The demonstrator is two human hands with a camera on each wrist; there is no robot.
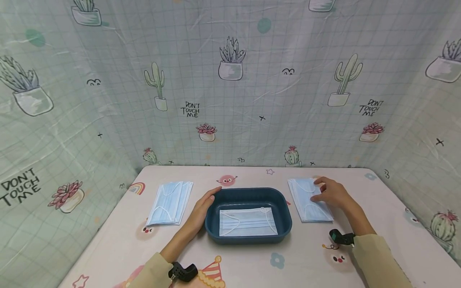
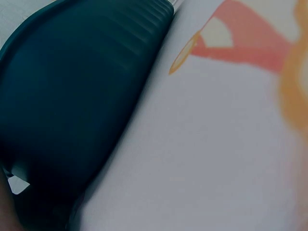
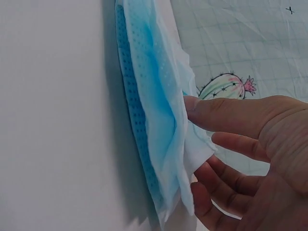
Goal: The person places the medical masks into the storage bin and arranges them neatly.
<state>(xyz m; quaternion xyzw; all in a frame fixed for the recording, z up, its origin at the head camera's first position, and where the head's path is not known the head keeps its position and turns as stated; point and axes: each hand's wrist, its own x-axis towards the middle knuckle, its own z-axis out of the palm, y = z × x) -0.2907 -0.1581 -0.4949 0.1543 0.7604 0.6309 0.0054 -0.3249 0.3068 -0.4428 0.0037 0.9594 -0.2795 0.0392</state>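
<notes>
Cactus-printed cloth hangs behind and to both sides of a pale table dotted with cartoon figures. On it, the right hand lies over the right stack of masks, thumb and fingers closing on the edge of the top mask, which the right wrist view shows lifted a little off the ones beneath. The left hand rests with straight, relaxed fingers against the left rim of the blue tray, steadying it and holding nothing. The tray sits at the middle of the table, between two stacks, and one mask lies flat on its bottom. Judging from this, the loading has only begun: one mask is in, a second is just being picked up, and the rest remain outside. By count there is one tray, one mask inside it, and two stacks; the left stack of masks lies untouched, and how many masks each stack holds cannot be told, though each shows several layers.
</notes>
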